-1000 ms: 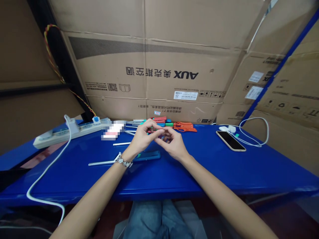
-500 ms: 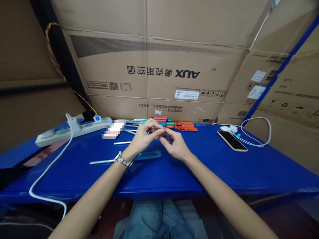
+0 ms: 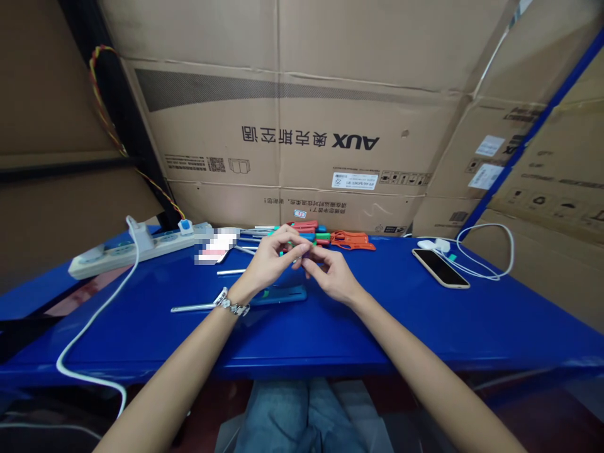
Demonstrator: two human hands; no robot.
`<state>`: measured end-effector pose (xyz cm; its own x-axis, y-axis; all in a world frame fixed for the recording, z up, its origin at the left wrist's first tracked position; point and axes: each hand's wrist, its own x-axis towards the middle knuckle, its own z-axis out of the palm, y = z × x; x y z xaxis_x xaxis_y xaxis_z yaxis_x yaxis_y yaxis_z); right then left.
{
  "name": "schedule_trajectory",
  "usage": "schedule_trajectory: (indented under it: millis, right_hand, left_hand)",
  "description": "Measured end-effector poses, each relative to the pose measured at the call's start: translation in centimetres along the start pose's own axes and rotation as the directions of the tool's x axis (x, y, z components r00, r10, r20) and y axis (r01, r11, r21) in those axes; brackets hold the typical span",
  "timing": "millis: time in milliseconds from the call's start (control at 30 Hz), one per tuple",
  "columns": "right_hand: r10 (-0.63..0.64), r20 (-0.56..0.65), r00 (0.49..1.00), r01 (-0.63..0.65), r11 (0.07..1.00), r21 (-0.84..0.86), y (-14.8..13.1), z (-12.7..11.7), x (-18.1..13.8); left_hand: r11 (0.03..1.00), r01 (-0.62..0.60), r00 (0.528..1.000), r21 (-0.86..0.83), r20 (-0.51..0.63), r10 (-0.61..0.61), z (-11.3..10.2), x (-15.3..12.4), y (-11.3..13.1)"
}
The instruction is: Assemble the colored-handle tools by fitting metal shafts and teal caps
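Above the middle of the blue table [image 3: 340, 333], my left hand [image 3: 271, 257] and my right hand [image 3: 336, 275] meet at the fingertips. Both are closed in a pinch around something small, which the fingers hide. A metal watch or bracelet is on my left wrist. Beneath that wrist lies a flat blue plastic handle [image 3: 287, 294] with a slim silver rod [image 3: 191, 308] on its left. Another silver rod [image 3: 230, 272] pokes out from behind my left hand. Just past my fingers, several red, blue and green handles [image 3: 304, 225] with metal rods lie in a pile.
Orange plastic pieces [image 3: 353, 240] lie right of the pile. A phone [image 3: 440, 267] and a white cable [image 3: 503, 270] are on the right. On the left sit a power strip [image 3: 155, 242] and a partly blurred-out item [image 3: 218, 245]. Cardboard [image 3: 311, 100] walls the back.
My right fingers have shifted slightly against the left ones, the fingertips now curled closer in. The things on the table have not moved.
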<state>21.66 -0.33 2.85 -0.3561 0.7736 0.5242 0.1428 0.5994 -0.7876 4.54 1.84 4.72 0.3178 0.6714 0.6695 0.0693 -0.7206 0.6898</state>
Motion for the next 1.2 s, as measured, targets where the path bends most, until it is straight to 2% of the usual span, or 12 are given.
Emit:
schedule_trajectory:
  millis: [100,167,233,400,500,633,700,800,900,967,1133,1200]
  right_hand:
    - [0.031,-0.19,0.981,-0.025,0.999,0.031,0.6,0.6,0.1]
    - [0.052,-0.228,0.972,-0.04,0.998,0.055,0.9,0.8,0.2]
    - [0.06,-0.179,0.982,-0.048,0.996,0.07,1.0,0.5,0.3]
    - [0.003,0.005,1.0,-0.003,1.0,0.011,0.2,-0.7,0.1]
    - [-0.019,0.041,0.999,0.02,1.0,-0.024,0.2,-0.6,0.0]
    - [0.004,-0.179,0.984,-0.003,1.0,0.003,0.8,0.6,0.1]
    - [0.058,-0.227,0.972,-0.045,0.997,0.061,0.8,0.8,0.3]
    - [0.092,-0.118,0.989,-0.079,0.991,0.11,0.5,0.5,0.4]
    - [0.03,0.003,1.0,-0.031,0.996,0.083,0.1,-0.3,0.3]
    - [-0.002,0.038,0.999,0.0,0.999,0.045,0.1,-0.4,0.2]
    - [0.024,-0.194,0.981,-0.02,1.0,0.022,0.8,0.5,0.1]
    - [0.061,-0.223,0.973,-0.05,0.997,0.056,1.0,0.7,0.2]
  left_hand:
    - [1.0,0.0,0.998,0.003,-0.066,0.001,0.5,0.1,-0.3]
    - [1.0,0.012,0.994,-0.024,-0.106,-0.014,0.8,0.1,-0.3]
    - [0.998,0.035,0.994,-0.056,-0.1,-0.041,1.0,0.1,-0.1]
    - [0.996,0.062,0.997,-0.064,0.042,-0.059,0.5,0.0,0.3]
    - [0.998,0.048,0.998,-0.051,0.036,-0.046,0.3,0.0,0.1]
    - [1.0,0.01,0.999,0.01,-0.051,-0.01,0.6,0.1,-0.2]
    - [0.999,-0.003,0.996,0.032,-0.089,0.006,0.8,0.1,-0.1]
    - [1.0,0.01,0.999,0.03,-0.043,-0.008,0.8,0.0,0.1]
    - [1.0,0.029,0.998,-0.008,0.053,-0.028,0.4,-0.1,0.2]
    - [1.0,0.022,0.999,-0.008,0.049,-0.022,0.3,-0.1,0.1]
    - [0.999,0.02,0.996,0.051,-0.084,-0.016,0.7,0.1,-0.1]
    - [0.997,0.024,0.993,0.072,-0.116,-0.016,0.8,0.1,0.1]
